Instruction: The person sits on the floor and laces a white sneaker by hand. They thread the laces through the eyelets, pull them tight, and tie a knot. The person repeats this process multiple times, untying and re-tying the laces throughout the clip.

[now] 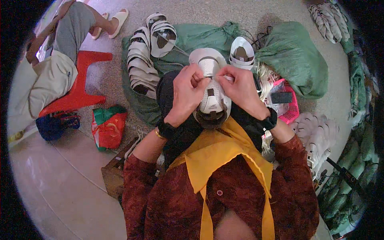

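Shoe direction: the white shoe (212, 90) you hold runs lengthwise away from you, toe end far from you, heel opening near your chest.
Shoe look: white mesh upper with a pale sole rim, a small dark tab on the tongue, dark inside at the opening.
Shoe place: it sits on your lap over dark cloth, between your two hands, above the yellow apron (224, 160).
Left hand (188, 94): your grip is closed, fingers pinched on the upper near the lace area of the shoe.
Right hand (242, 90): your grip is closed too, fingertips pinching the same spot from the other side, touching the shoe.
Pink basket (294, 114): to your right on the floor, with a dark flat thing inside and pale cords spilling beside it.
Green sacks (296, 60): spread on the floor ahead, carrying a row of white shoes (142, 60).
Red chair (82, 82): far left, another person sitting on it.
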Available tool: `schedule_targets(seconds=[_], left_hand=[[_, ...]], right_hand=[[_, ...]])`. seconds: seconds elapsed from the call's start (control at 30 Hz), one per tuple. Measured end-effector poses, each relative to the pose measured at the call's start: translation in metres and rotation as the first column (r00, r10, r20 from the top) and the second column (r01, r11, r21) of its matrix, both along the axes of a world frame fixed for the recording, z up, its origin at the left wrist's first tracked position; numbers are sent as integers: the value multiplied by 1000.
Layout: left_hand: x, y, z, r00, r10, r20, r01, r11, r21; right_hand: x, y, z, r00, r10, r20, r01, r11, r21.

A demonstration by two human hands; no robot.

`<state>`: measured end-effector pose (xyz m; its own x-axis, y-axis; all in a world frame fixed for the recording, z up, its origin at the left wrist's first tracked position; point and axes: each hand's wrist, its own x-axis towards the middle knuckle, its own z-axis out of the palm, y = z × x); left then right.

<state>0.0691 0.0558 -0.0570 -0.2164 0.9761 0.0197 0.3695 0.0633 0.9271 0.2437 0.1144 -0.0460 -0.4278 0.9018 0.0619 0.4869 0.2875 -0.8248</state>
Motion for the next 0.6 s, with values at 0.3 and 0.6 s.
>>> schedule_targets(seconds=[0.3,0.6], left_hand=[[-5,-9,-1,1000,-30,-5,30,993,112],[-8,-12,5,996,-49,-76,59,989,134]], right_hand=[[0,3,13,995,101,2,-101,995,20],[-6,7,13,967,214,141,-234,962,143]])
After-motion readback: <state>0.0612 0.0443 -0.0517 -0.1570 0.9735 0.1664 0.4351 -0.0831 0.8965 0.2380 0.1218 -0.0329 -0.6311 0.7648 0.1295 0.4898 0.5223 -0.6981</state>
